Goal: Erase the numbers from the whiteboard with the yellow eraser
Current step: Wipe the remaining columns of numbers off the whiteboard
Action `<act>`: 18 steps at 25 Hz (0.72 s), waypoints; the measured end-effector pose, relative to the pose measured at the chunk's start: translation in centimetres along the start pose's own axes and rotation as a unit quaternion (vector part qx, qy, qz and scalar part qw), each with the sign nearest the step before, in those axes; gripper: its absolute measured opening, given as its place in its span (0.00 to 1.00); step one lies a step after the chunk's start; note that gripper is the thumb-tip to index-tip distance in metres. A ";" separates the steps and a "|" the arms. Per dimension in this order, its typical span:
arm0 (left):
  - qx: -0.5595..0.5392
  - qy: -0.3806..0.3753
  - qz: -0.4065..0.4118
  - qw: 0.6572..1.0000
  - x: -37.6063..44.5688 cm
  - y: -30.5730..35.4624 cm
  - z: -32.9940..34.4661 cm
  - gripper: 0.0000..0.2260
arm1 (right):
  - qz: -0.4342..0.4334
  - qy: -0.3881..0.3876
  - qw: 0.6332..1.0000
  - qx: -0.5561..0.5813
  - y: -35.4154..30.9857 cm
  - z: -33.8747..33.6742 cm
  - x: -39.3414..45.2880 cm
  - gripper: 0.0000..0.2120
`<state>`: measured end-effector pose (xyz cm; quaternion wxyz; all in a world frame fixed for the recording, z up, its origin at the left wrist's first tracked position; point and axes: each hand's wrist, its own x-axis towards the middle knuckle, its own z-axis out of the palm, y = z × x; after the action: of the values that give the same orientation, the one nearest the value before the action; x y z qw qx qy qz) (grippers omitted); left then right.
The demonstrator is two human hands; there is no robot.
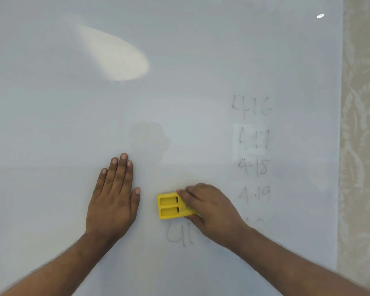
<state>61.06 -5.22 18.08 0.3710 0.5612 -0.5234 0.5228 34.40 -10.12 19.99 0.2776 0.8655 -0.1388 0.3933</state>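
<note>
From the head camera, the right hand (207,207) grips the yellow eraser (173,206) against the whiteboard (51,103), fingers curled over the eraser's right half and the thumb apparently tucked under its lower edge, so the left half sticks out bare past the fingertips. The eraser lies with its long axis running roughly left to right across the board, its free end pointing toward the left hand (113,199). That left hand rests flat on the board, fingers straight and close together, holding nothing, just beside the eraser but not touching it. The relation that matters for the next stroke: a faint number, something like "41" (179,235), sits directly below the eraser, partly hidden by the right wrist, so a short downward pull would likely cover it with the eraser's full length. The column of numbers (253,150), reading 4.16 down to 4.19 with another mark below, lies to the right and mostly above the gripping hand, well apart from the eraser; the second entry already looks smudged. The right hand is clearly the nearer one to every remaining mark. To the far right is patterned wallpaper (361,146).
</note>
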 end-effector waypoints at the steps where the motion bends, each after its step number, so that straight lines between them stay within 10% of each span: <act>1: 0.000 0.000 0.001 1.000 -0.1 0.0 0.0 0.28 | -0.017 -0.023 1.000 -0.007 -0.3 0.3 -0.8 0.22; 7: 0.001 -0.009 0.009 1.000 -1.0 0.1 -0.1 0.28 | -0.055 -0.093 0.993 -0.047 1.2 -1.1 -3.0 0.23; 18: -0.006 -0.020 0.010 1.000 -2.7 0.5 0.3 0.29 | 0.119 0.031 0.992 0.024 1.9 -1.3 -2.6 0.27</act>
<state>60.92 -5.00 15.31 0.3582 0.5639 -0.5397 0.5122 31.04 -10.84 19.39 0.2122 0.8367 -0.2223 0.4533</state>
